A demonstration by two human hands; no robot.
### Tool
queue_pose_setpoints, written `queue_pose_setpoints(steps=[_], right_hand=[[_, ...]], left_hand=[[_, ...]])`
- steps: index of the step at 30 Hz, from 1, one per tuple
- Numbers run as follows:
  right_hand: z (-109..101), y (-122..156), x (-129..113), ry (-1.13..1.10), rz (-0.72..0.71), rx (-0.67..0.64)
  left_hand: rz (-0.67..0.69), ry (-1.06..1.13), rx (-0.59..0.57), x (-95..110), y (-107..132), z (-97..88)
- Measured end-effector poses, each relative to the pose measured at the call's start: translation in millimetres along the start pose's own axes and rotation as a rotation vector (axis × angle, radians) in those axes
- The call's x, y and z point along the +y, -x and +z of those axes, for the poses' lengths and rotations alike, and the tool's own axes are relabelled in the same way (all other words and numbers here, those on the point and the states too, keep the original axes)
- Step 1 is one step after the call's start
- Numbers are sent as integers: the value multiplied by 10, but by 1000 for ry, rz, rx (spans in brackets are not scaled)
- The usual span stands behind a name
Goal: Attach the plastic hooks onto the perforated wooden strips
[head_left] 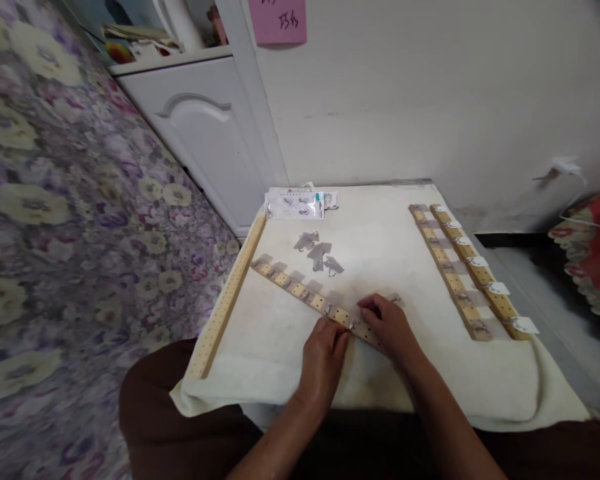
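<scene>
A narrow wooden strip with rows of holes (297,289) lies slantwise on the cloth-covered table, with several metal hooks on clear plastic squares along it. My left hand (324,353) is closed at the strip's near edge, thumb and fingers pinched beside a small metal hook. On the far side, my right hand (391,327) has its thumb and forefinger together at the edge of a clear hook square (361,323); its palm covers the strip's right end. Just beyond that hand lies one loose hook (396,299). Several loose clear hooks (319,253) are piled farther back.
Two similar strips with hooks (447,270) (493,283) lie along the table's right side. A longer perforated strip (225,307) runs along the left edge. Hook packaging (295,205) sits at the back left. A floral curtain (80,233) hangs left; a white wall stands behind.
</scene>
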State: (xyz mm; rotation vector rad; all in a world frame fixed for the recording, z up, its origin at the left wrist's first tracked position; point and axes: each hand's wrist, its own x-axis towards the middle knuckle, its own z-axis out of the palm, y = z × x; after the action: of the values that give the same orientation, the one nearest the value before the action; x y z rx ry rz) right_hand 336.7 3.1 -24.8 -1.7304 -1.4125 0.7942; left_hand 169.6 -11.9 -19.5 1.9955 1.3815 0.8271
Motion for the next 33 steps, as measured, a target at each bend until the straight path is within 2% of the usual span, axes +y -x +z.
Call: queue_pose_setpoints(steps=[15, 33], right_hand=[[23, 49, 0, 105, -33, -7], [-5, 84, 2, 93, -48, -28]], left_hand=[[19, -15, 3, 6, 11, 23], [14, -64, 6, 20, 7, 29]])
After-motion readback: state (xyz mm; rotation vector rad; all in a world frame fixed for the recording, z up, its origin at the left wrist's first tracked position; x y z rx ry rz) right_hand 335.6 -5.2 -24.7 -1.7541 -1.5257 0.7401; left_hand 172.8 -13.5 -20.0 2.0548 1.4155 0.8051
